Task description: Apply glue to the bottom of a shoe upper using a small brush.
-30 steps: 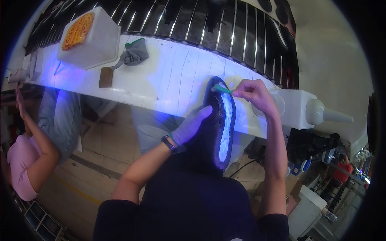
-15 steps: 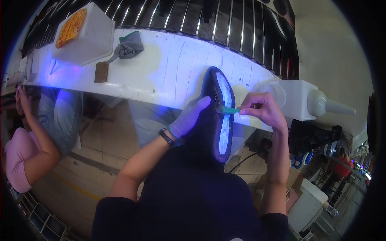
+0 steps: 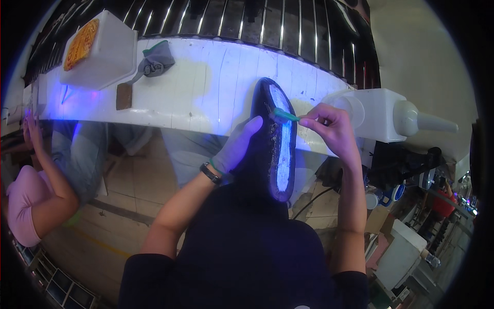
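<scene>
A dark shoe [image 3: 263, 147] is held bottom side up in front of me, its toe end over the table. A pale strip glows blue-white along its bottom. My left hand [image 3: 237, 147], in a light grey glove, grips the shoe's left side; the thumb shows and most of the fingers are hidden behind the shoe. My bare right hand [image 3: 331, 126] pinches a small green brush [image 3: 286, 115]. The brush's tip touches the left edge of the shoe's bottom, nearer the toe end.
On the white table [image 3: 177, 110] are a white container [image 3: 105, 54] with an orange label, a grey glove [image 3: 157, 59] and a brown block [image 3: 124, 96]. A white bottle [image 3: 381, 114] lies at the right. A roller conveyor [image 3: 247, 26] runs behind. Another person's arm [image 3: 54, 170] is at the left.
My right hand has moved the brush up along the shoe toward the toe end and over to its left edge. My left hand keeps its grip; the view has shifted slightly.
</scene>
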Demonstrator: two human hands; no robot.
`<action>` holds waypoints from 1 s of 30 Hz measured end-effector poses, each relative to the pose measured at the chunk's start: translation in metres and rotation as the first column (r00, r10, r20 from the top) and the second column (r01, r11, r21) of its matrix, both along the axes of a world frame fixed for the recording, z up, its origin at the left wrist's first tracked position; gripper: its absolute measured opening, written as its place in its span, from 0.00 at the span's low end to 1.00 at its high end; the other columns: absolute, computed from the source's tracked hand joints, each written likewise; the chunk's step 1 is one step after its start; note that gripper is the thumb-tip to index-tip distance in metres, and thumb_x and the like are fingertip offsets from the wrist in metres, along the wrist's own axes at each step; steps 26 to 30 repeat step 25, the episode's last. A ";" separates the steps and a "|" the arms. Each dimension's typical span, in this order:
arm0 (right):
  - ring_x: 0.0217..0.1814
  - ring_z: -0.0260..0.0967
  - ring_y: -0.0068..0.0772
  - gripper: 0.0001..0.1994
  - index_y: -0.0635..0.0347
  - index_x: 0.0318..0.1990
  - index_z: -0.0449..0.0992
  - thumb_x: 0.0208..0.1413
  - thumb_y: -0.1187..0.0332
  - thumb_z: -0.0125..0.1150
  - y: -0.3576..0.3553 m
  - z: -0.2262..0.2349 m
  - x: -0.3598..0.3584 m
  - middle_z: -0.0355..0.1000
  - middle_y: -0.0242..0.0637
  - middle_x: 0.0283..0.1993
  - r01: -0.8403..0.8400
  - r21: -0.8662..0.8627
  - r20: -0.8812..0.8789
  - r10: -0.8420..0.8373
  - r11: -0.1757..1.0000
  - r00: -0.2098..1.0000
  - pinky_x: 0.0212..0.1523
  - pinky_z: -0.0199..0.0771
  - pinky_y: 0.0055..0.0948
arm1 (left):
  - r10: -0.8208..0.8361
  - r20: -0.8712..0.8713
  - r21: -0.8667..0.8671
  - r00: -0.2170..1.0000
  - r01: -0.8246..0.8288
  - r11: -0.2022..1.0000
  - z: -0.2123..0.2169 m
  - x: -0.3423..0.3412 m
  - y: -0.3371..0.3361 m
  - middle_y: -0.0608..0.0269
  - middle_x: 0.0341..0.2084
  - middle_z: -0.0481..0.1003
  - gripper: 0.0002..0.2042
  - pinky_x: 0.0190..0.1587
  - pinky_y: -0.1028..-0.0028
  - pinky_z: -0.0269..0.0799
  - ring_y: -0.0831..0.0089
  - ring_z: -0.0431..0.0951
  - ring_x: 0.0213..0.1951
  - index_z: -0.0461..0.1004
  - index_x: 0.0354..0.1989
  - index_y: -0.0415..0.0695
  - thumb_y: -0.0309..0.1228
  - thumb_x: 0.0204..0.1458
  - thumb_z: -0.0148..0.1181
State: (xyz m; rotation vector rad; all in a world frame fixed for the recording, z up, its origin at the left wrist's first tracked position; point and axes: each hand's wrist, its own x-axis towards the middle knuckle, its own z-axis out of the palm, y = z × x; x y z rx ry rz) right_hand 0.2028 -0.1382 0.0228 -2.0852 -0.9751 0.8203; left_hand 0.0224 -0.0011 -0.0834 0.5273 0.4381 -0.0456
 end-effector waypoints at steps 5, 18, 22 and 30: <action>0.24 0.61 0.18 0.07 0.60 0.30 0.82 0.49 0.66 0.71 -0.011 0.012 0.001 0.75 0.29 0.25 -0.185 -0.014 -0.047 0.185 0.983 0.982 0.26 0.58 0.22 | 0.010 -0.021 0.050 1.000 -0.009 0.999 -0.009 0.001 0.000 0.61 0.47 0.73 0.25 0.51 0.75 0.71 0.78 0.73 0.47 0.67 0.56 0.36 0.47 0.62 0.50; 0.28 0.68 0.18 0.06 0.60 0.29 0.82 0.47 0.69 0.72 -0.023 0.020 -0.021 0.75 0.30 0.27 -0.158 0.033 -0.207 0.161 0.987 0.965 0.29 0.64 0.22 | 0.007 -0.035 0.084 0.999 -0.004 0.996 -0.018 0.000 0.002 0.62 0.46 0.73 0.24 0.51 0.74 0.71 0.78 0.73 0.46 0.69 0.54 0.37 0.47 0.61 0.51; 0.30 0.72 0.25 0.07 0.62 0.30 0.82 0.47 0.69 0.72 -0.033 0.044 -0.028 0.76 0.34 0.28 -0.373 0.045 -0.317 0.367 0.927 0.874 0.35 0.70 0.26 | 0.025 -0.064 0.056 0.998 -0.021 0.998 0.002 -0.001 0.002 0.63 0.44 0.73 0.23 0.50 0.75 0.71 0.78 0.73 0.45 0.70 0.52 0.38 0.47 0.61 0.51; 0.31 0.74 0.30 0.05 0.62 0.30 0.82 0.47 0.71 0.71 -0.029 0.039 -0.025 0.77 0.34 0.28 -0.222 -0.020 -0.277 0.208 0.975 0.938 0.36 0.71 0.26 | 0.009 -0.037 0.077 0.999 -0.006 0.997 0.005 0.002 0.001 0.64 0.43 0.73 0.22 0.50 0.75 0.71 0.79 0.73 0.45 0.70 0.51 0.39 0.47 0.61 0.52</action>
